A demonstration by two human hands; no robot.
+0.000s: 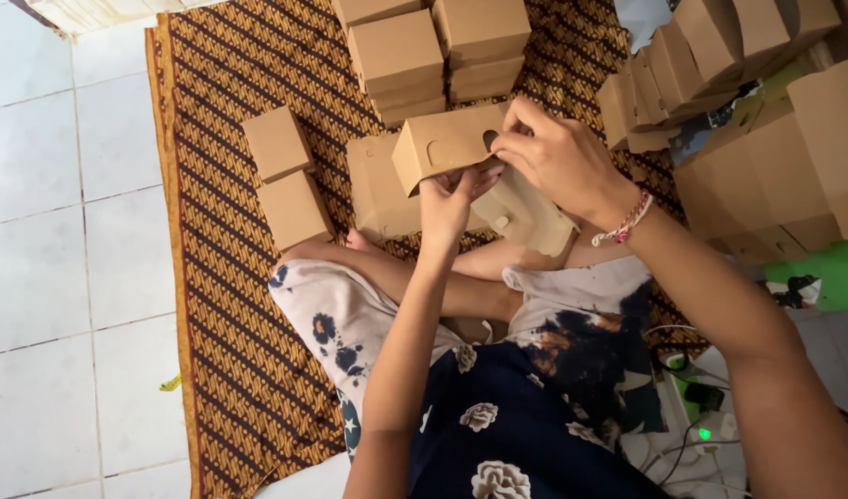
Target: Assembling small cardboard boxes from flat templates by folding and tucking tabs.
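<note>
**Folding a box over the lap, finished ones all around**

Both hands are up on one small brown box point(447, 146), held in the air above the crossed legs point(414, 277), near the middle of the view. The left hand point(450, 199) comes from below, fingers closed on the bottom edge, so it props the box and keeps it from sagging. The right hand point(558, 157) pinches the top corner next to the cut-out hole, probably because that's the flap end that needs pressing. A beaded bracelet point(630, 220) sits on that wrist.

More flat card point(525, 217) lies just under the box, handy on the lap. Two closed boxes point(285, 176) sit to the left, well apart from the hands. Stacks point(438, 51) stand straight ahead and another pile point(719, 55) leans off to the right, all within reach.

Floor stuff: a brown patterned mat point(230, 305) over white tiles point(73, 231). A power strip with cables point(701, 407) lies at lower right, with something green point(835, 273) beside it.
</note>
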